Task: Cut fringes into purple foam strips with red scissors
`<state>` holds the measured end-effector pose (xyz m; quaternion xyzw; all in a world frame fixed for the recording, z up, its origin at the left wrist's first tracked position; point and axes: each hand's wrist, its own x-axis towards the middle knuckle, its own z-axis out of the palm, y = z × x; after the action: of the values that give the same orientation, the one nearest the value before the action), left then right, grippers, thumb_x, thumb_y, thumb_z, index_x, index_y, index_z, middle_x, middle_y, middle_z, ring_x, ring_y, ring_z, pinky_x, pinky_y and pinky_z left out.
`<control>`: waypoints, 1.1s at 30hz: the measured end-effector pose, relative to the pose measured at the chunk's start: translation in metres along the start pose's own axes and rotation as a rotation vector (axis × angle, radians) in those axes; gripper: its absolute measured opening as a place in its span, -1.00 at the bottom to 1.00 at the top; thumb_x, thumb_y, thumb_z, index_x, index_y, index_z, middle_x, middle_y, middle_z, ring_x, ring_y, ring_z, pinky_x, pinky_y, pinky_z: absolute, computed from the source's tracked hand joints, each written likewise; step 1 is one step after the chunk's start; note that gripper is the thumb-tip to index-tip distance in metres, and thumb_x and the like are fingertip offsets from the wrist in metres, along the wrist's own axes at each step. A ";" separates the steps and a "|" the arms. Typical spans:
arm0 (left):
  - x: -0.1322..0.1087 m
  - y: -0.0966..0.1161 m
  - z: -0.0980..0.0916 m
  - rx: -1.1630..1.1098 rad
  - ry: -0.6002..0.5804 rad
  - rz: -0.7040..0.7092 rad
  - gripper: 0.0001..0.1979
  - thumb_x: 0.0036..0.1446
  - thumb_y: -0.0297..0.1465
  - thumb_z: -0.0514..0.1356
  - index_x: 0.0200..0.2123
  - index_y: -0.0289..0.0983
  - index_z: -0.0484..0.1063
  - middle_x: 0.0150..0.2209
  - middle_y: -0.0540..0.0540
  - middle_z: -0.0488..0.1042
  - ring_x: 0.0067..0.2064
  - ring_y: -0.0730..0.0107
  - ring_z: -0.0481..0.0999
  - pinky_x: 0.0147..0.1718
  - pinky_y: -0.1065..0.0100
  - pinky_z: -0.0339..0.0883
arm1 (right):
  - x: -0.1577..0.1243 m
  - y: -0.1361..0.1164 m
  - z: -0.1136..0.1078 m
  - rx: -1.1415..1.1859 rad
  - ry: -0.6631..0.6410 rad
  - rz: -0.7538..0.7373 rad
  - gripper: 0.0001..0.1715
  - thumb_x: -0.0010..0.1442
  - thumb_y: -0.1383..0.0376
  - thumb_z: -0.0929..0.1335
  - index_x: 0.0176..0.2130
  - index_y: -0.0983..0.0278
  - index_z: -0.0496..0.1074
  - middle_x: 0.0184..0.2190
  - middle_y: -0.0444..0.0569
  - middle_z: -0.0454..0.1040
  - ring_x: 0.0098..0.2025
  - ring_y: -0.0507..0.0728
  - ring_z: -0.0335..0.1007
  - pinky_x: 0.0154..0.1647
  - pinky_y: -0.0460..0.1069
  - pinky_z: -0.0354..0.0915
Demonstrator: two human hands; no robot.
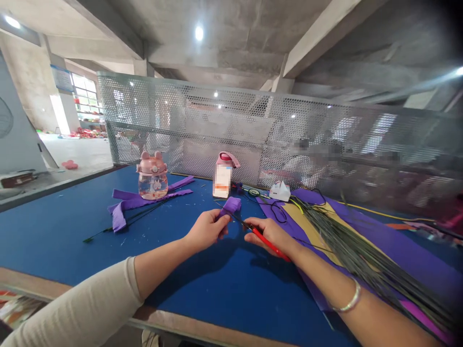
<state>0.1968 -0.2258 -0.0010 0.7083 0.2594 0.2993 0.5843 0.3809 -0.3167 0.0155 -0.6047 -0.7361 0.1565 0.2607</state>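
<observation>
My left hand (211,230) pinches a small folded strip of purple paper (231,206) over the middle of the blue table. Red-handled scissors (270,244) are in my right hand (269,234), their dark blades pointing left at the purple strip beside my left fingertips. Whether the blades touch or cut the strip is too small to tell. More purple strips (120,214) lie at the left with a thin green stem (139,217) across the table. To the right, a bundle of long dark green stems (347,241) rests on purple and tan sheets.
A clear bottle with a pink lid (153,180) stands at the left on the strips. Behind my hands is an upright phone (222,182) before a pink-lidded bottle. A white object (279,191) and a perforated metal screen (173,127) are at the back.
</observation>
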 end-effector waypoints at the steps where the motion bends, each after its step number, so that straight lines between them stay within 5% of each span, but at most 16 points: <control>1: 0.000 -0.001 0.000 -0.009 -0.012 0.004 -0.69 0.04 -0.13 0.08 -0.39 -0.29 0.31 -0.60 0.07 0.31 -0.63 0.56 0.27 -0.71 0.52 0.10 | -0.001 0.000 0.001 -0.039 0.021 0.000 -0.51 0.06 -0.05 0.33 -0.27 0.33 0.38 -0.57 -0.18 0.22 -0.55 -0.01 0.02 -0.56 -0.12 0.03; 6: -0.002 -0.003 0.002 -0.041 -0.090 0.070 -0.67 0.04 -0.10 0.09 -0.42 -0.28 0.29 -0.60 0.06 0.30 -0.61 0.55 0.27 -0.67 0.51 0.14 | -0.018 -0.003 0.008 -0.150 0.117 -0.027 -0.45 0.02 -0.04 0.37 -0.14 0.29 0.33 -0.41 -0.07 0.34 -0.44 0.08 0.20 -0.44 -0.07 0.17; 9: -0.004 -0.001 0.004 -0.039 -0.075 0.101 -0.67 0.04 -0.10 0.08 -0.44 -0.28 0.28 -0.60 0.06 0.30 -0.61 0.55 0.26 -0.67 0.51 0.14 | -0.027 -0.004 0.009 -0.187 0.136 -0.031 -0.32 -0.04 -0.05 0.40 -0.05 0.27 0.25 -0.33 -0.05 0.33 -0.40 0.10 0.23 -0.40 -0.05 0.22; 15: -0.005 0.002 0.005 -0.052 -0.030 0.141 -0.70 0.08 -0.14 0.06 -0.43 -0.28 0.26 -0.57 0.05 0.30 -0.59 0.55 0.26 -0.66 0.51 0.16 | -0.032 -0.008 0.007 -0.212 0.152 -0.047 -0.37 -0.01 -0.01 0.41 -0.05 0.24 0.22 -0.25 0.00 0.32 -0.32 0.13 0.26 -0.30 0.00 0.25; 33: -0.014 0.005 0.005 0.092 -0.128 0.266 -0.74 0.13 -0.25 0.03 -0.48 -0.30 0.31 -0.55 0.03 0.33 -0.55 0.56 0.30 -0.56 0.51 0.19 | -0.033 -0.013 0.013 -0.110 0.182 -0.076 -0.31 -0.02 -0.17 0.33 -0.13 0.31 0.34 -0.37 -0.04 0.33 -0.40 0.09 0.21 -0.42 -0.07 0.17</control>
<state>0.1911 -0.2400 0.0011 0.7802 0.1389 0.3160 0.5216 0.3677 -0.3504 0.0056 -0.6016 -0.7392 0.0506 0.2986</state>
